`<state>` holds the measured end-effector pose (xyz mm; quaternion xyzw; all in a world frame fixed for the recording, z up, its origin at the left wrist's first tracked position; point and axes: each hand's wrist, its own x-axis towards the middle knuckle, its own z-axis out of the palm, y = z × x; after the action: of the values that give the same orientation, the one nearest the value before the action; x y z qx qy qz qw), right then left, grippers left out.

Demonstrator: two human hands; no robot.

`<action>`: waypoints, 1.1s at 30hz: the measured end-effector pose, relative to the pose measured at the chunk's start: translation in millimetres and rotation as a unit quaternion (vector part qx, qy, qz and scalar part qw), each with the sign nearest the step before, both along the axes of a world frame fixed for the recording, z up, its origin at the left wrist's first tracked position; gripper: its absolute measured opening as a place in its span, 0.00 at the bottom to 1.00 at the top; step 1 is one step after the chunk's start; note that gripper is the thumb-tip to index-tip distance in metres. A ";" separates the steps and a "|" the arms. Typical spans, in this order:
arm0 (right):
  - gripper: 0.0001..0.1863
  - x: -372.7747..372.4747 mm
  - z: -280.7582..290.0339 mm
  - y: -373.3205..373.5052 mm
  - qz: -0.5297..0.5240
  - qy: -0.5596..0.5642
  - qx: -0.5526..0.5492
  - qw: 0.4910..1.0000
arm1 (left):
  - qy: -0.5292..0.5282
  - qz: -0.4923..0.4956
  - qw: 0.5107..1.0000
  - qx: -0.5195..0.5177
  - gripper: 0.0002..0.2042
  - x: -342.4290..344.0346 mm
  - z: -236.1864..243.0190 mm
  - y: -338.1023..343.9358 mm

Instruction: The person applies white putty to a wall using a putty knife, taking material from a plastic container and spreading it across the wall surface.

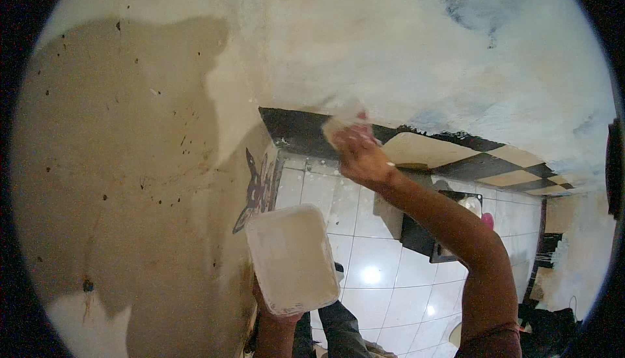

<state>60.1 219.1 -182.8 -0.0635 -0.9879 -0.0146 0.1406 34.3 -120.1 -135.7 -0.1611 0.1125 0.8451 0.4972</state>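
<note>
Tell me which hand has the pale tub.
The left hand holds the tub at its near edge. The right hand is away from it, blurred before the dark band on the wall.

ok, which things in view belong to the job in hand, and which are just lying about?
In use:
- pale tub, in left hand
- pale, blurred thing, in right hand at the checkered wall band

Apparently just lying about:
- dark boxy thing
- pink item, unclear
</note>
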 end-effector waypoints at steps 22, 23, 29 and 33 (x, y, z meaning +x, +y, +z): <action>0.24 60.3 58.6 14.9 0.009 -0.045 0.155 0.987 | -0.018 -0.004 1.000 -0.022 0.30 -16.8 14.1 -5.4; 0.26 37.6 56.9 12.5 0.046 -0.030 0.170 0.984 | -0.005 0.002 0.999 -0.033 0.30 -15.4 11.7 -7.5; 0.21 -28.0 38.8 62.5 0.037 0.065 0.204 0.976 | 0.050 0.026 0.998 0.019 0.30 -12.5 -10.4 -23.3; 0.20 20.8 -19.7 90.6 0.016 0.072 0.236 0.969 | 0.021 0.034 0.999 0.001 0.29 -17.8 -7.6 -25.6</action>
<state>80.9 309.8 -202.5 -0.0136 -0.9449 -0.2400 0.2223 16.6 -145.7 -143.3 -0.1460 0.1165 0.8647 0.4663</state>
